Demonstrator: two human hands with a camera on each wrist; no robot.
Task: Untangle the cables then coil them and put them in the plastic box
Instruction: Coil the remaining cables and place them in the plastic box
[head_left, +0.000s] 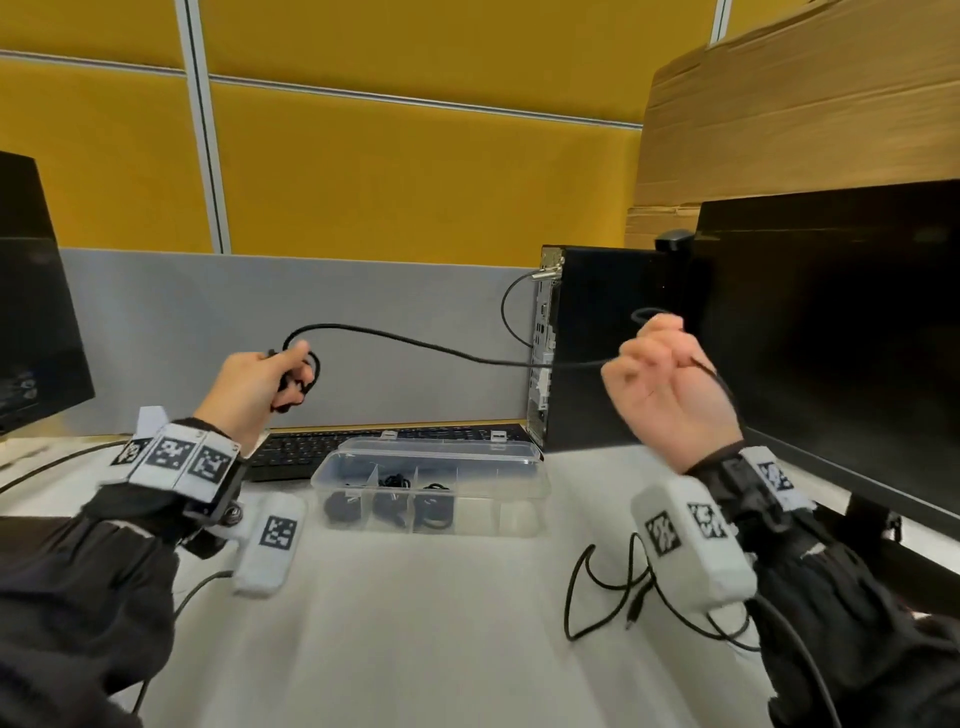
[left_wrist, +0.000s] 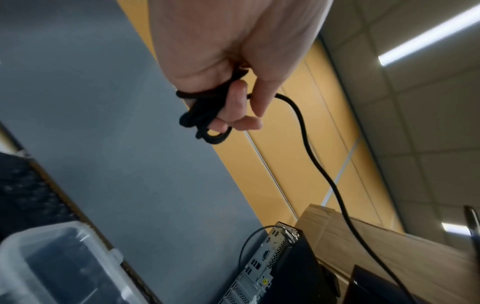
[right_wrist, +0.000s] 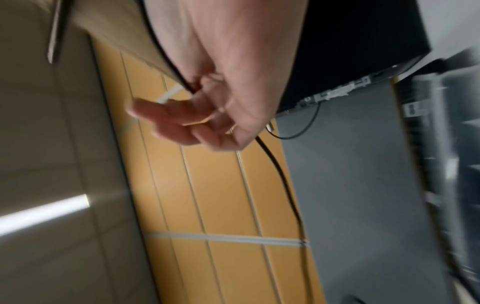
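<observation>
Head camera first: both hands are up in the air over the desk (head_left: 415, 623) with one black cable (head_left: 441, 349) strung between them. The left hand (head_left: 249, 387) has its fingers curled round a small bundle of loops already wound up, and the free run of cable comes out of the top of that fist, arcs up, then sags across to the right hand (head_left: 670, 387). The right hand pinches the cable in curled fingers, and the rest drops behind the wrist down to a loose scribble of cable lying on the desk near the right forearm. The plastic box (head_left: 431, 488) sits on the desk between the arms, lid open, with dark coils in three of its compartments. Right behind it is a keyboard (head_left: 311, 449), and a computer tower (head_left: 597, 348) stands to the right next to a monitor (head_left: 831, 338).

Left wrist camera: hand (left_wrist: 228, 51) seen from below, fingers (left_wrist: 235, 102) wrapped through the black loops (left_wrist: 200, 115), the loose run trailing off down to the right. Corner of the box (left_wrist: 52, 257) shows bottom left.

Right wrist camera: pretty blurry, but the hand (right_wrist: 221, 82) has the cable (right_wrist: 280, 174) pinched between thumb and bent fingers (right_wrist: 176, 115), cable running out both sides of the grip.
</observation>
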